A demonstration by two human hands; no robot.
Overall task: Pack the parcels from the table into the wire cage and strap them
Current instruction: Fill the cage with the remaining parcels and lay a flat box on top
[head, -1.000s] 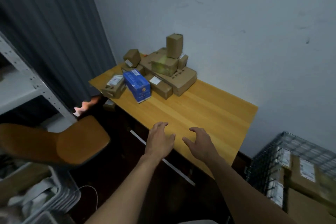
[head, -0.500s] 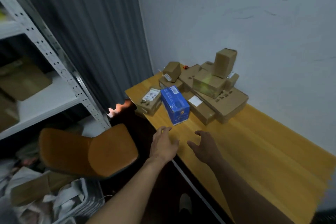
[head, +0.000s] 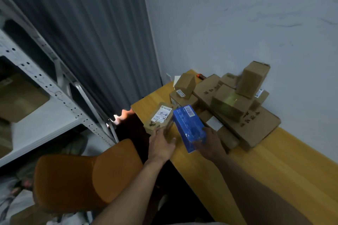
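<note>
White metal shelving fills the left side, with a flat cardboard box lying on one shelf, blurred. Beside it a grey curtain hangs down to the corner, where it meets a pale, scuffed wall. An orange chair stands below, just beside the wooden table. At the table's near-left edge the left hand grips the near end of a labelled brown parcel, thumb on its right side. Touching that parcel, a blue box lies tilted, and the right hand clasps its near end with its fingers curled round the right edge. Behind them, against the wall, sits a pile of brown parcels, a small upright parcel on top.
</note>
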